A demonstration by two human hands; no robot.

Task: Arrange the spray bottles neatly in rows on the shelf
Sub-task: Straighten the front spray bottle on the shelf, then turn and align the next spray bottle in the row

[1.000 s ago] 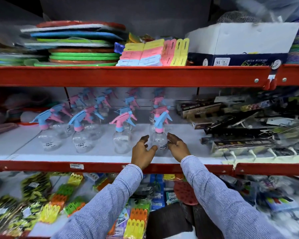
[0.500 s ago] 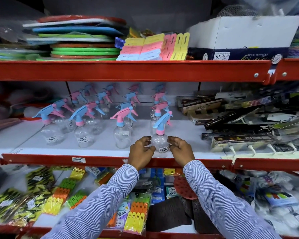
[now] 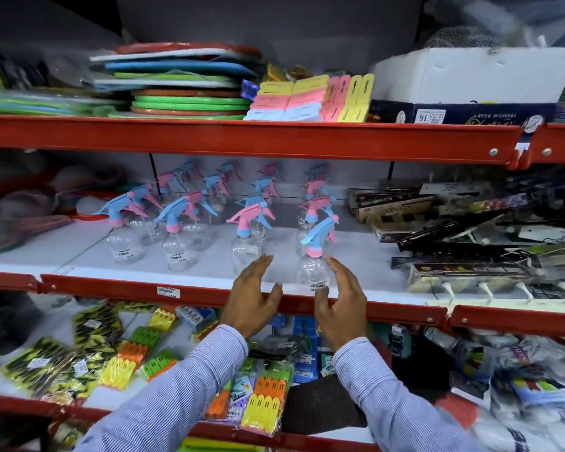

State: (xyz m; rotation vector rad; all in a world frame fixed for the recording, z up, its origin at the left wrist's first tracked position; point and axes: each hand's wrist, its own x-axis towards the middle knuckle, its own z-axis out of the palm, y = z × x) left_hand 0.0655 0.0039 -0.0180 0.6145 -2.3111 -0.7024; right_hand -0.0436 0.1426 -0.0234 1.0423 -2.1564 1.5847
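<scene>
Middle white shelf with red front rail [image 3: 111, 285], packed with clear plastic spray bottles wearing pink-and-blue trigger heads. Four rough rows running from the front edge toward the back wall. Nearest one, a clear spray bottle with blue trigger and pink collar [image 3: 312, 272], standing upright right at the front edge, barcode sticker facing out. Left hand [image 3: 253, 301] just beside it on the left, fingers spread and loose, not touching. Right hand [image 3: 341, 301] same deal on the right, open, palm facing the bottle, gripping nothing. Both in striped blue-white sleeves, wrists over the rail. Next bottle along, clear with pink trigger and blue collar [image 3: 245, 246], a bit further back and left. Black boxed packs [image 3: 463, 272] piled toward the right end of the shelf.
</scene>
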